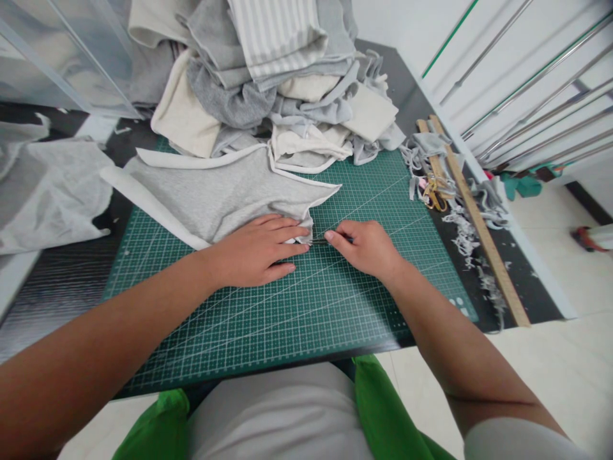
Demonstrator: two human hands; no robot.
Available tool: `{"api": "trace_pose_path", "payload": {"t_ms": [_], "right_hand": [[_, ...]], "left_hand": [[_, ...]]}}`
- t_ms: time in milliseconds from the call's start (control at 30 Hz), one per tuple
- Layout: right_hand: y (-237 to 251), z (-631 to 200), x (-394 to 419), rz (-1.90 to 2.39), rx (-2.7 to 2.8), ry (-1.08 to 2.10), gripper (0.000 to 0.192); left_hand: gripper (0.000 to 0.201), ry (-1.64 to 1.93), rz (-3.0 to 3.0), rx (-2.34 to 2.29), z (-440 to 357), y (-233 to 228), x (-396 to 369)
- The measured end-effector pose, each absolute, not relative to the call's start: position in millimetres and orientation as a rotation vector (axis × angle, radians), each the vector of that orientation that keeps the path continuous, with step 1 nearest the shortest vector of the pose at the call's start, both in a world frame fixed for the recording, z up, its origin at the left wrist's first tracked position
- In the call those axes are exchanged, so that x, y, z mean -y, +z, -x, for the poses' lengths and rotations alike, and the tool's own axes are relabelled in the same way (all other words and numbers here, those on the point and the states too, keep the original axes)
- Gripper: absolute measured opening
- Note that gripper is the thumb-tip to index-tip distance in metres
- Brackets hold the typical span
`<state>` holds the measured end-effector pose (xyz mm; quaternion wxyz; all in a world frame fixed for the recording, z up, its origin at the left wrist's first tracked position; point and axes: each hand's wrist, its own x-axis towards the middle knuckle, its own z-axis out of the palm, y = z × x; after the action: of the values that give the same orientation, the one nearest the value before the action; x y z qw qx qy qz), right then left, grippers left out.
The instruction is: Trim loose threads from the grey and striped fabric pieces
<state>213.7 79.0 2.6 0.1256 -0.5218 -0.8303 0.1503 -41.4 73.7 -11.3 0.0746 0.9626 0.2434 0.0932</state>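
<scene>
A grey knit fabric piece (pixel 191 185) with white bound edges lies across the green cutting mat (pixel 268 326). Flat on its near right corner rests my left hand (pixel 261 251), fingers stretched out and pressing the cloth. Just to the right, my right hand (pixel 361 246) is closed round a slim metal tool (pixel 318 241) with two thin prongs or blades. Its tip points left and meets the fabric edge by my left fingertips. Most of the tool is hidden in my fist, so I cannot tell its exact kind.
Behind the mat rises a heap of grey, cream and striped fabric pieces (pixel 282 45). On the right lie gold-handled scissors (pixel 435 195), a long wooden ruler (pixel 483 223) and fabric scraps (pixel 464 239). More pale cloth (pixel 52 191) lies at the left.
</scene>
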Motion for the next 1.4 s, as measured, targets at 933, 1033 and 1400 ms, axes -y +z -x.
{"api": "trace_pose_path", "payload": {"t_ms": [933,1033,1400], "right_hand": [[3.2,-215.2,-80.6,1.539,2.441,0.461,0.043],[3.8,-214.9,-80.4,1.533,2.450,0.454,0.044],[4.0,-210.3,-79.4,1.548,2.471,0.423,0.044]], "left_hand": [[0.041,0.317,-2.867,-0.728,41.9,-10.9,-74.3],[0.041,0.303,-2.872,-0.734,42.0,-10.9,-74.3],[0.042,0.225,-2.869,-0.740,41.4,-8.3,-75.0]]}}
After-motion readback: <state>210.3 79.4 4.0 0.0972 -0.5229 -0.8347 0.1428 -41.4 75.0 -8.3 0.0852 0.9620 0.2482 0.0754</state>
